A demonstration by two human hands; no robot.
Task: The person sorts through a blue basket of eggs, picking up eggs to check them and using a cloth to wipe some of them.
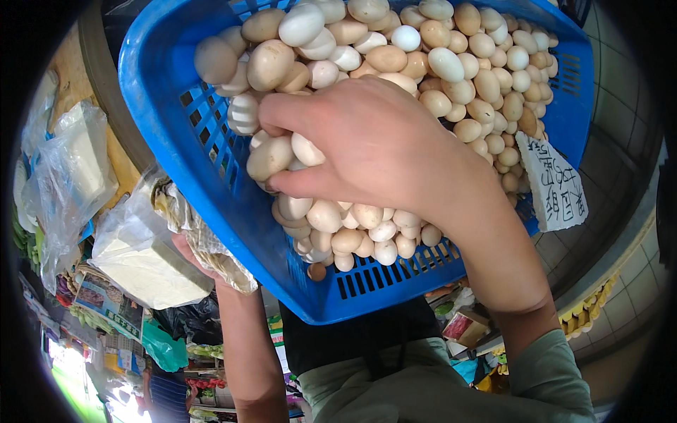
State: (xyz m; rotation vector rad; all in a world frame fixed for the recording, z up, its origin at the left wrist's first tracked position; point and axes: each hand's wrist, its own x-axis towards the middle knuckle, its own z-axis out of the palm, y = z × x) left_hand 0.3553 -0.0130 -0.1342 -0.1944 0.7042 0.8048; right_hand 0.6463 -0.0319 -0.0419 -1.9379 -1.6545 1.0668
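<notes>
A blue plastic basket (140, 79) full of pale brown and whitish eggs (389, 58) fills the upper middle of the view. My right hand (365, 132) reaches into it, palm down and fingers pointing left. An egg (307, 149) is tucked between its thumb and forefinger, under the palm, and the other fingertips are hidden among the eggs. At the basket's left outer side, my left hand (194, 256) grips a crumpled, stained cloth (203, 227) pressed near the rim. Much of that hand is covered by the cloth.
A torn cardboard sign (552, 182) with handwriting sticks up at the basket's right edge. To the left, pale blocks in plastic bags (153, 264) lie by a wooden board (74, 74). Lower left, a person (166, 394) in dark clothing stands near produce shelves.
</notes>
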